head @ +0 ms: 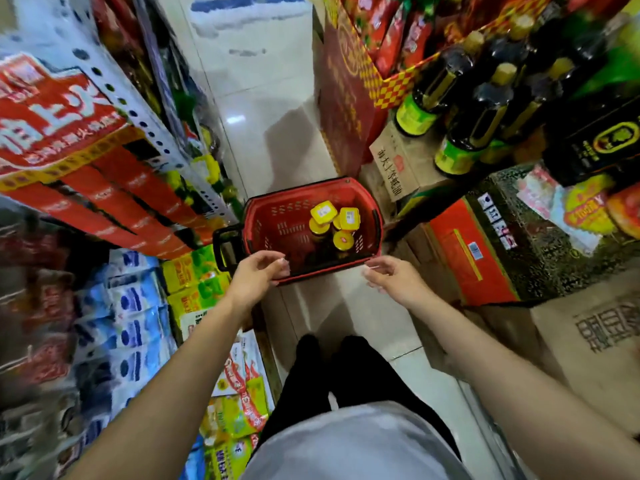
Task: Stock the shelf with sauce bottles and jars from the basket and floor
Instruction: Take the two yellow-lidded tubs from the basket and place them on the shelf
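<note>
A red plastic basket (277,216) with a black handle stands on the tiled floor ahead of my feet. Several jars with yellow lids (334,221) sit in its right half. My left hand (258,275) hovers over the basket's near rim, fingers curled but apart, holding nothing. My right hand (393,277) hangs just past the near right corner of the basket, fingers loosely spread and empty. Dark sauce bottles (460,109) with green labels and gold caps stand on the shelf at the upper right.
Shelves of red, blue and yellow packets (131,306) line the left side. Cardboard cartons (595,341) and a red box (464,254) are stacked on the floor at the right. A narrow strip of tiled aisle (263,98) runs ahead beyond the basket.
</note>
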Demonstrator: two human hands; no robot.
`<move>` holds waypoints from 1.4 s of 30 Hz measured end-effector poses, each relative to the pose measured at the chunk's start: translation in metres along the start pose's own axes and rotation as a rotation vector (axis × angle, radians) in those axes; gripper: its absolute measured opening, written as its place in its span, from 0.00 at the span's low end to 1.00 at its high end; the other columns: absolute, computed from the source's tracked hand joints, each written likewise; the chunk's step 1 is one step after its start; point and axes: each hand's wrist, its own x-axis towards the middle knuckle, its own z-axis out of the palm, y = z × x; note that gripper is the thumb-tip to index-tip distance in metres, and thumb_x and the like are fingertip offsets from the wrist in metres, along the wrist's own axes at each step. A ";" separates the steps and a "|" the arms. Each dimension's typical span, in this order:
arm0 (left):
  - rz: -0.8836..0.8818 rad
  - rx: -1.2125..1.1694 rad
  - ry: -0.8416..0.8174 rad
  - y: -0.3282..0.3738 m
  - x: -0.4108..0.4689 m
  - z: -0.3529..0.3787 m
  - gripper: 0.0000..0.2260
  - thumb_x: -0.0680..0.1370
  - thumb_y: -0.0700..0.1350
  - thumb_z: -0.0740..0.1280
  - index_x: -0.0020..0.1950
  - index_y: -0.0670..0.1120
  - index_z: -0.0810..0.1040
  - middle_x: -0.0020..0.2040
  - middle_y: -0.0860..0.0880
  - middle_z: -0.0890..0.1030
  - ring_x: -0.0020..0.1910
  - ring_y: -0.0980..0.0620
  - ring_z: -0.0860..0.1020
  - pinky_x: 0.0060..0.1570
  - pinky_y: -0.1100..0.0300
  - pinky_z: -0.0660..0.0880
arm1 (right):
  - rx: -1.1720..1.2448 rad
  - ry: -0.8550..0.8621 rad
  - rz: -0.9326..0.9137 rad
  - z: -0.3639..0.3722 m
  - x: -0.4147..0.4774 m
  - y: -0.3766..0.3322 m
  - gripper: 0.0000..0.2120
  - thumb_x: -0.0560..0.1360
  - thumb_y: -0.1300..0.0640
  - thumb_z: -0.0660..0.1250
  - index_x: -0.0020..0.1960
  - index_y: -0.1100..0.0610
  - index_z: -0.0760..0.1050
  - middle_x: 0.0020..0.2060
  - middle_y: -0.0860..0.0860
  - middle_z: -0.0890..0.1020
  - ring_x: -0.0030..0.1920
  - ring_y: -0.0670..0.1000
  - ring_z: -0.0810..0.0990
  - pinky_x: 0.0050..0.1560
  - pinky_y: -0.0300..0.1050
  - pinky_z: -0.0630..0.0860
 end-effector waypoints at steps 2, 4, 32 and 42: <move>-0.022 0.014 -0.019 0.002 0.019 0.000 0.05 0.78 0.39 0.63 0.45 0.48 0.74 0.42 0.50 0.79 0.32 0.64 0.80 0.41 0.64 0.71 | 0.010 0.013 0.008 0.000 0.014 -0.002 0.07 0.74 0.58 0.68 0.51 0.57 0.74 0.40 0.53 0.79 0.37 0.47 0.78 0.35 0.35 0.71; -0.038 0.029 -0.034 0.006 0.037 0.002 0.06 0.77 0.39 0.63 0.44 0.49 0.74 0.43 0.50 0.79 0.31 0.65 0.79 0.40 0.65 0.71 | 0.028 0.010 0.030 -0.001 0.030 -0.005 0.07 0.74 0.57 0.68 0.51 0.57 0.74 0.43 0.54 0.79 0.39 0.49 0.79 0.36 0.35 0.72; -0.351 -0.133 0.095 -0.139 0.430 0.104 0.15 0.75 0.38 0.66 0.59 0.42 0.67 0.53 0.43 0.76 0.38 0.52 0.76 0.38 0.59 0.71 | 0.721 0.202 0.518 0.040 0.419 0.132 0.11 0.74 0.65 0.66 0.49 0.51 0.69 0.38 0.54 0.78 0.28 0.46 0.79 0.32 0.38 0.74; -0.401 -0.296 0.061 -0.214 0.539 0.144 0.19 0.77 0.49 0.64 0.66 0.47 0.66 0.61 0.45 0.77 0.38 0.51 0.82 0.34 0.63 0.77 | 0.929 0.323 0.590 0.066 0.504 0.200 0.29 0.71 0.53 0.71 0.68 0.46 0.62 0.57 0.55 0.78 0.43 0.58 0.83 0.32 0.43 0.78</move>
